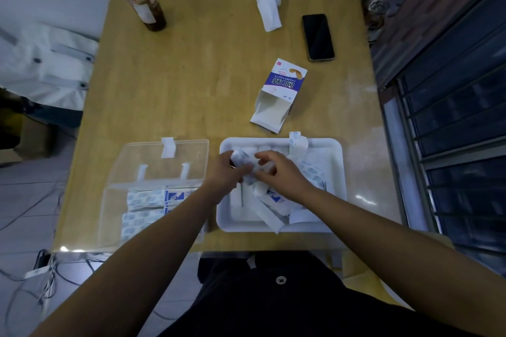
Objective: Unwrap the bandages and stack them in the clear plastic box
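Observation:
Over the white tray (335, 150), my left hand (223, 172) and my right hand (279, 172) both pinch one wrapped bandage (242, 160), white with blue print. The tray holds a loose heap of bandages and torn paper wrappers (269, 206). Left of the tray lies the clear plastic box (109, 208) with its lid (164, 161) folded back. Inside the box are several flat blue-and-white bandages (142, 206), partly hidden by my left forearm.
An opened bandage carton (279, 93) lies beyond the tray. Farther back are a black phone (317, 37), a crumpled white paper (268, 7) and a tall plastic cup with dark drink and a straw (145, 0). Cables trail on the floor at the left.

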A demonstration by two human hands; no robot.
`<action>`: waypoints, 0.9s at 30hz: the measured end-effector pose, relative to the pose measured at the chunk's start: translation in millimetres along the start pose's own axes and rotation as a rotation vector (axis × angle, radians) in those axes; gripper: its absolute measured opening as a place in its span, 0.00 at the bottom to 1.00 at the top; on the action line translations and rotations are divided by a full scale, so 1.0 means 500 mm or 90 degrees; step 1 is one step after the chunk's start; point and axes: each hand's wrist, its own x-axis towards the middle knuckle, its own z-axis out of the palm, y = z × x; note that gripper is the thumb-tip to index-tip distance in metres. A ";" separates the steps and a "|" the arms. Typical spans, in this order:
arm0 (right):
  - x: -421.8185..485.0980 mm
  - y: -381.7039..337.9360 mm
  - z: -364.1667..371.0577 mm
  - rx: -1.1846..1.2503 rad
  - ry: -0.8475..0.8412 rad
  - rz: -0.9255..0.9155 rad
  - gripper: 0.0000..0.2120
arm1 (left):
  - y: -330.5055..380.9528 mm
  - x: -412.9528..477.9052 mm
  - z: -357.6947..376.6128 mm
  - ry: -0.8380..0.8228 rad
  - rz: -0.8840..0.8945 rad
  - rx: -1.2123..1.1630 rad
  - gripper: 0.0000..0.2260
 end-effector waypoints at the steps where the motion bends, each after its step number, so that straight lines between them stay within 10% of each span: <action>1: 0.002 -0.005 0.002 -0.011 -0.019 -0.004 0.11 | 0.002 -0.002 0.002 -0.006 -0.014 -0.013 0.05; 11: -0.014 -0.026 0.006 0.069 -0.145 0.076 0.12 | 0.011 -0.019 0.035 -0.071 -0.091 -0.306 0.12; 19: -0.027 0.074 -0.083 -0.141 0.214 0.166 0.10 | 0.042 -0.013 0.072 -0.067 -0.269 -0.362 0.11; 23: -0.039 0.109 -0.114 -0.246 0.119 0.249 0.23 | 0.044 -0.012 0.105 -0.090 -0.281 -0.291 0.11; 27: -0.032 0.118 -0.100 -0.302 0.071 0.159 0.09 | 0.043 -0.012 0.121 -0.100 -0.270 -0.232 0.12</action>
